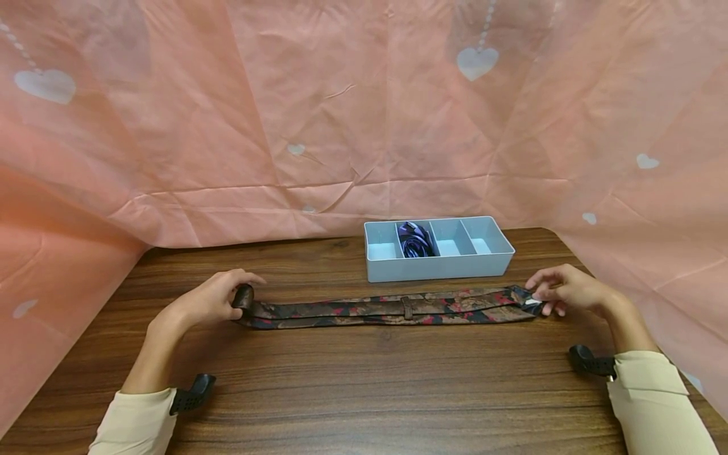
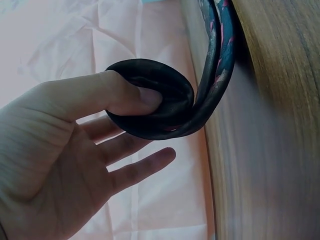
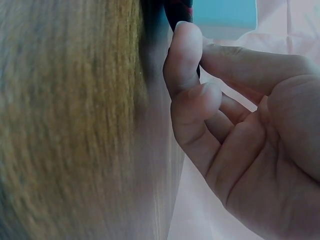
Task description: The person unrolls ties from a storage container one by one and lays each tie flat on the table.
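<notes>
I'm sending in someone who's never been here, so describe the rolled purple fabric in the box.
Toward the back of the wooden table sits a pale blue box with four compartments. In its second compartment from the left lies the rolled purple fabric. Its dark coil sets it apart from the floral tie laid long between the left hand and right hand.

The table [image 1: 387, 392] is dark brown wood, grain running side to side, kinda shiny up front from where I'm standing. Pale blue box [image 1: 438, 268] sitting toward the back, right of centre, and a dark patterned tie [image 1: 352, 309] stretched out sideways just in front of it.
</notes>
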Demonstrator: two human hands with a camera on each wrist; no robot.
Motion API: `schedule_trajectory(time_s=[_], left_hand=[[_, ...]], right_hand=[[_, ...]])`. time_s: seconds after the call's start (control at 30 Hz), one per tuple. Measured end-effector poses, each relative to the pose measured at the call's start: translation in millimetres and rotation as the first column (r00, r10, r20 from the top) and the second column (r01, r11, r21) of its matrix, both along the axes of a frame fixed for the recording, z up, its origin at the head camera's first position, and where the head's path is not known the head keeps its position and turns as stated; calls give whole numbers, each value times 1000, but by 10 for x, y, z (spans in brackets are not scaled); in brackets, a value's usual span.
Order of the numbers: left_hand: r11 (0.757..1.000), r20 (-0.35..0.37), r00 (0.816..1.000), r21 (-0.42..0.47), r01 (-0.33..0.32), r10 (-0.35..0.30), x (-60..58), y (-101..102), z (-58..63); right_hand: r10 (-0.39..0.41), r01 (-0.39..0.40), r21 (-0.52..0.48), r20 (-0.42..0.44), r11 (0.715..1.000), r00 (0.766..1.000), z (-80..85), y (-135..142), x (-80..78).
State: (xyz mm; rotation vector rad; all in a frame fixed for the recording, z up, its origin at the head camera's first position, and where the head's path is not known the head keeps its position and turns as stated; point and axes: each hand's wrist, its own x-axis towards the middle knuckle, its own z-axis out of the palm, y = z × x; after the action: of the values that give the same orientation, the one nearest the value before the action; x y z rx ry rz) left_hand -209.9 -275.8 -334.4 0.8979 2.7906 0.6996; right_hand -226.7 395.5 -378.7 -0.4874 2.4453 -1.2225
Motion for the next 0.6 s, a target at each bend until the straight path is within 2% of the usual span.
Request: schedule_trajectory(time_s=[0.2, 0.37, 0.6], left_hand=[[1000, -8, 1000, -22, 2, -3, 12, 0, -2], [1000, 18, 1000, -22, -7, 7, 12, -4, -21], [998, 25, 1000, -67, -9, 11, -2, 5, -64]], right_hand=[[1, -1, -3, 2, 1000, 1000, -12, 10, -4], [-2, 2, 1, 6, 1000, 1000, -15, 8, -6], [0, 0, 4, -2, 1000, 1000, -10, -4, -7]])
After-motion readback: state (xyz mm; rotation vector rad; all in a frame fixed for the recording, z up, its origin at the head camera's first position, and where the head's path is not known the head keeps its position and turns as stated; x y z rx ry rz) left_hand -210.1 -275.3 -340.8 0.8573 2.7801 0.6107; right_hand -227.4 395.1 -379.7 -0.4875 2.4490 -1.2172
